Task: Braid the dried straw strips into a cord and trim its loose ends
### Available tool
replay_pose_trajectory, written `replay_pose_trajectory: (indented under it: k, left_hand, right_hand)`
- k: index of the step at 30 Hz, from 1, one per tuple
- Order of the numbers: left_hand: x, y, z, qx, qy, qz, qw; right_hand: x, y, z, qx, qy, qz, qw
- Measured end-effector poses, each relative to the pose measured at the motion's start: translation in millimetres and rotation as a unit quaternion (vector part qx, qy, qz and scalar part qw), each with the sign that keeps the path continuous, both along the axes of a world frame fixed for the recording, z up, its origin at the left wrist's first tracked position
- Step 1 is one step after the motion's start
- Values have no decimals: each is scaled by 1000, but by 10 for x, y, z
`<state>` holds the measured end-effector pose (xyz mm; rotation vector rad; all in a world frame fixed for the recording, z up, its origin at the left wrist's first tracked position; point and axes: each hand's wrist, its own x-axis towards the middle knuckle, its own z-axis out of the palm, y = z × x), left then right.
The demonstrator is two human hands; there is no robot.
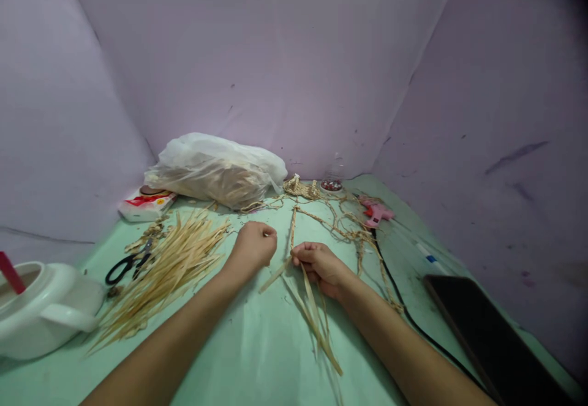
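Observation:
My right hand (319, 265) pinches the lower end of a thin braided cord (293, 225) of dry, straw-coloured fibre. Loose fibre strips (312, 317) hang from that pinch toward me over the table, and one short strip (274, 276) sticks out to the left. To the left of the braid, a small gap apart from it, my left hand (252, 247) is closed with its fingers curled in. What it holds, if anything, is hidden. A spread pile of flat dry strips (169, 271) lies left of my left hand.
Black-handled scissors (122, 269) and a white pot (50, 308) are at left. Behind stand a tissue pack (146, 208), a stuffed plastic bag (220, 170) and a bead container (331, 184). Rightward lie tangled cord (351, 233), a pink glue gun (377, 213) with black cable, and a dark phone-like slab (487, 338).

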<state>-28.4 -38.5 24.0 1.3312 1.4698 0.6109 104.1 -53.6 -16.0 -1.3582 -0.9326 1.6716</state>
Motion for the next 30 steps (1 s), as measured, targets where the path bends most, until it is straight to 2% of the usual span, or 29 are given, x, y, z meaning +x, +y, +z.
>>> replay_pose_trajectory:
  k: [3,6,10,14,16,19,20,22,24,27,30]
  left_hand:
    - [12,72,-61,-108,-68,-39,991]
    - [61,66,-147,-144,-95,-85,981]
    - [68,65,-204,-125,-76,-89,985]
    - [100,67,-278,-65,-11,-46,997]
    - [133,62,-345,-30,4,-23,999]
    - [173,47,-443,5,1,-3,1000]
    - [183,39,-463,10,-2,2,1000]
    - [204,20,-476,10,-10,13,1000]
    - [227,-1,-450,-3,-19,25,999]
    - [257,-27,-367,-40,-36,41,998]
    - [252,-42,-281,-85,-56,47,994]
  right_hand:
    - [17,1,1,8,-4,17,1000]
    - [41,9,-11,27,-25,34,999]
    - [94,47,-48,83,-84,64,991]
    - [134,57,-91,170,-167,75,968]
    - [137,25,-79,227,-244,78,940]
    - [114,-51,-10,306,-427,90,846]
    - [101,-77,22,311,-479,90,816]
    - [73,-120,85,291,-545,80,782]
    - [47,-154,141,261,-570,79,775]
    - [7,-198,199,226,-572,92,784]
    - [-46,-245,232,231,-591,87,768]
